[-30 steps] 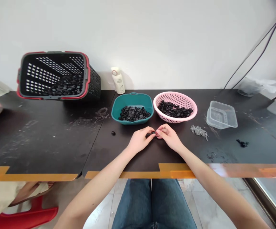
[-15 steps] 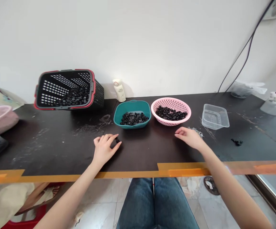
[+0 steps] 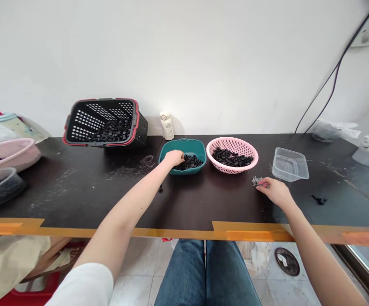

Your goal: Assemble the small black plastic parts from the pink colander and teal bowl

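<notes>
The left arm stretches out to twelve o'clock, its hand [image 3: 174, 158] dipped over the rim of a smooth teal plastic bowl [image 3: 189, 146], fingers curled among small round black parts [image 3: 192, 162]; whether it pinches one I cannot tell. At two o'clock the right hand [image 3: 275, 191] rests low on the scuffed dark worktop [image 3: 76, 195], fingertips drawn together on a pile of thin grey screws [image 3: 256, 181].

On the table [image 3: 76, 191], the basin [image 3: 197, 146] sits left of the round basket [image 3: 232, 142], the tub [image 3: 291, 163] right of both. The left hand [image 3: 173, 158] reaches into the basin; the right hand [image 3: 275, 192] is at the pins [image 3: 256, 180] before the tub. The crate [image 3: 104, 123] and the bottle [image 3: 167, 125] stand behind, by the wall
</notes>
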A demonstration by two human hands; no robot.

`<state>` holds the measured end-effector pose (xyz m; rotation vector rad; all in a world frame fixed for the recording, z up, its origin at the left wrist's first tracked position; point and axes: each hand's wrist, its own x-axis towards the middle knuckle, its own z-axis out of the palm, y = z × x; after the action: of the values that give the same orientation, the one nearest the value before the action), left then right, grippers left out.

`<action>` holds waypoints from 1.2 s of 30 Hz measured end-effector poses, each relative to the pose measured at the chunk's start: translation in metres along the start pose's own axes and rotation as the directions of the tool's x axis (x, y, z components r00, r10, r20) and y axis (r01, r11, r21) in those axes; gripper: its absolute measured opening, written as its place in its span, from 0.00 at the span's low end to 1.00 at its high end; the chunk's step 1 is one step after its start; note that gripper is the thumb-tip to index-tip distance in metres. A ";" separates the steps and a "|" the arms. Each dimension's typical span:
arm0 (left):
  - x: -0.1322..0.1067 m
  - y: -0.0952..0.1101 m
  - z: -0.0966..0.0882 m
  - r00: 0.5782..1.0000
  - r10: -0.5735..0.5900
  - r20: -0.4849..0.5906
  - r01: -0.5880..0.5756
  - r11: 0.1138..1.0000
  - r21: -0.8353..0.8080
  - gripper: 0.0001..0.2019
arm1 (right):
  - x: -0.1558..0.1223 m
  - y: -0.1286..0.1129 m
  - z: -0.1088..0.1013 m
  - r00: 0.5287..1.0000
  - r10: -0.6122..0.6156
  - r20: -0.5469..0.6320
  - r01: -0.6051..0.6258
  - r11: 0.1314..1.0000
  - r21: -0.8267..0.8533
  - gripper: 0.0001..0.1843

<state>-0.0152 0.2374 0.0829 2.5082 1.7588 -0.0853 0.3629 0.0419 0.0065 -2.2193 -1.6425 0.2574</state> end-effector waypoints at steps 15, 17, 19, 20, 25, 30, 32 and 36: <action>-0.069 0.053 -0.019 0.865 0.066 -0.497 -0.313 0.846 -0.432 0.12 | -0.006 0.005 -0.004 0.982 -0.077 -0.171 0.099 0.987 0.127 0.10; -0.097 0.072 -0.008 0.870 0.208 -0.447 -0.472 0.611 -0.636 0.14 | -0.010 -0.002 -0.004 0.985 -0.028 -0.173 0.095 0.914 0.394 0.12; -0.115 0.087 0.014 0.888 0.351 -0.297 -0.416 0.335 -0.846 0.15 | -0.015 -0.017 -0.005 0.993 -0.031 -0.113 0.096 0.764 0.638 0.16; -0.119 0.093 0.027 0.895 0.388 -0.220 -0.321 0.218 -0.922 0.15 | -0.018 -0.028 -0.005 0.996 -0.054 -0.075 0.091 0.690 0.718 0.18; -0.109 0.097 0.080 0.963 0.257 -0.081 -0.014 -0.251 -0.968 0.19 | -0.025 -0.103 0.006 0.974 -0.172 0.147 -0.053 0.457 0.888 0.20; -0.101 0.087 0.088 0.983 0.185 -0.008 0.052 -0.320 -0.946 0.22 | -0.017 -0.155 0.030 0.936 -0.245 0.252 -0.166 0.321 0.932 0.17; -0.101 0.087 0.089 0.985 0.167 -0.034 0.016 -0.292 -0.956 0.21 | -0.017 -0.160 0.037 0.920 -0.275 0.279 -0.189 0.312 0.931 0.17; -0.101 0.092 0.093 0.982 0.140 -0.127 -0.095 -0.213 -0.972 0.18 | -0.024 -0.152 0.043 0.925 -0.309 0.222 -0.115 0.329 0.937 0.16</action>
<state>0.0370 0.1023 0.0022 1.2106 0.6862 0.9425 0.2057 0.0660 0.0255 -1.1303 -1.1900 1.3111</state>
